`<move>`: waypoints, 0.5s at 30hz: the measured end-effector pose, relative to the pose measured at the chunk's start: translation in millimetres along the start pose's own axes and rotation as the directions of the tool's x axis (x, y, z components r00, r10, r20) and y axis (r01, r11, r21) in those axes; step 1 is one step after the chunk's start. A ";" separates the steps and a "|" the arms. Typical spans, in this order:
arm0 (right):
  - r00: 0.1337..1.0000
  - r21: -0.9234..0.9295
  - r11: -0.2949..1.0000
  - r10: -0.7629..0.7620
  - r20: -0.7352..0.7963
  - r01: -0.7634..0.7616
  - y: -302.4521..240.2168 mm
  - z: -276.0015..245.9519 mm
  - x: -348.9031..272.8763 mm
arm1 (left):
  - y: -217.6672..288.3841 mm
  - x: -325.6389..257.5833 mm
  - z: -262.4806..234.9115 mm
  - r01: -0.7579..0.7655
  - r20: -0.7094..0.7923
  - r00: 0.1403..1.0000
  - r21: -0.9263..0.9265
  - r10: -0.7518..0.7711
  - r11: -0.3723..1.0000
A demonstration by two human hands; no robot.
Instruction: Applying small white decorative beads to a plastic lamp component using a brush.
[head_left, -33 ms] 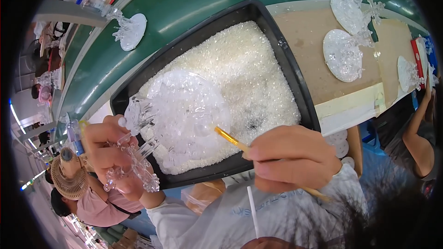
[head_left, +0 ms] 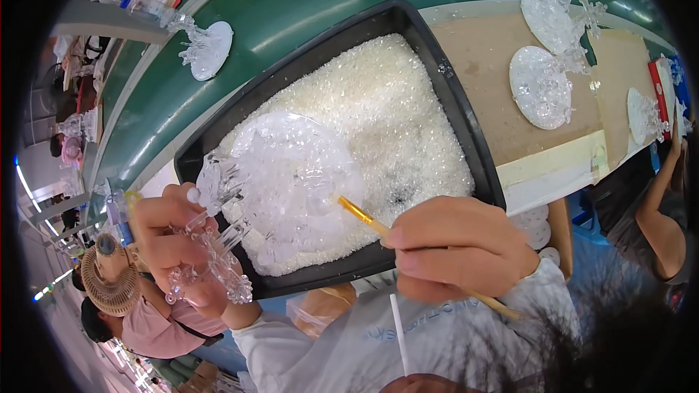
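My left hand [head_left: 178, 247] is closed round the stem of a clear plastic ornament [head_left: 237, 229]. The ornament is tilted on its side, its round whitish base [head_left: 291, 175] over the tray. A slim paintbrush [head_left: 358, 211] with a gold-coloured ferrule is pinched in my right hand [head_left: 459, 247]. Its pale bristle tip is at the face of the round base; whether it touches cannot be told. White glittering granules [head_left: 408, 109] fill much of the black tray [head_left: 466, 113] beneath.
Similar clear ornaments with round bases, one ornament [head_left: 542, 87] among them, lie on brown cardboard [head_left: 473, 51] at the right. Another ornament [head_left: 211, 51] stands on the green table [head_left: 306, 0]. A fan [head_left: 109, 276] and a person in pink [head_left: 160, 327] are at the left; another person [head_left: 659, 225] sits right.
My right hand has shifted very slightly up and left with the paintbrush. The ornament's base has tipped a touch; my left hand stays nearly in place.
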State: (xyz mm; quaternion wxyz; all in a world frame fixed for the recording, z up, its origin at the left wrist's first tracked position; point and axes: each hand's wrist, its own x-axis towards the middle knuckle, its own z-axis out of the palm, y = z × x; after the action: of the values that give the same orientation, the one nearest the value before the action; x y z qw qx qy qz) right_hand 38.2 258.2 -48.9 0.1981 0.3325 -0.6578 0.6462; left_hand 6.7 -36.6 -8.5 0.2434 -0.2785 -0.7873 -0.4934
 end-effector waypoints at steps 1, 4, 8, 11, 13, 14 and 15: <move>1.000 0.003 1.000 -0.002 -0.003 0.002 -0.4 -1.1 -0.5 | 1.0 -0.5 -0.2 -0.015 0.007 1.000 0.021 0.015 1.000; 1.000 0.033 0.999 0.028 0.002 -0.028 -2.5 -6.1 -1.9 | 0.8 1.4 7.6 -0.022 0.003 1.000 -0.025 0.022 0.999; 1.000 0.037 0.999 0.023 -0.008 -0.023 -5.6 -3.9 0.0 | 5.7 -1.0 8.0 -0.102 0.016 0.994 -0.090 0.104 0.991; 0.999 0.063 0.998 -0.015 -0.031 0.017 2.2 -1.8 -1.8 | 4.1 0.9 5.1 -0.153 0.089 0.983 -0.104 0.163 0.983; 0.998 0.082 0.996 -0.027 -0.051 0.031 5.2 -1.3 -2.3 | 3.9 0.3 8.4 -0.166 0.094 0.979 -0.131 0.179 0.977; 1.000 0.093 0.996 -0.007 -0.029 0.010 5.4 -2.7 -1.3 | 4.4 -0.2 8.8 -0.178 0.101 0.976 -0.156 0.195 0.972; 1.000 0.100 0.995 0.011 -0.010 -0.010 5.5 -4.5 -0.6 | 2.0 0.0 7.2 -0.180 0.098 0.976 -0.155 0.197 0.971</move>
State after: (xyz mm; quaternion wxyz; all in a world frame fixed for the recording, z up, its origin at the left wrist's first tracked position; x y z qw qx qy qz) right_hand 34.0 262.5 -52.9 0.1812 0.3349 -0.6253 0.6812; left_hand 7.2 -29.3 -10.1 0.2234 -0.3965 -0.7318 -0.5074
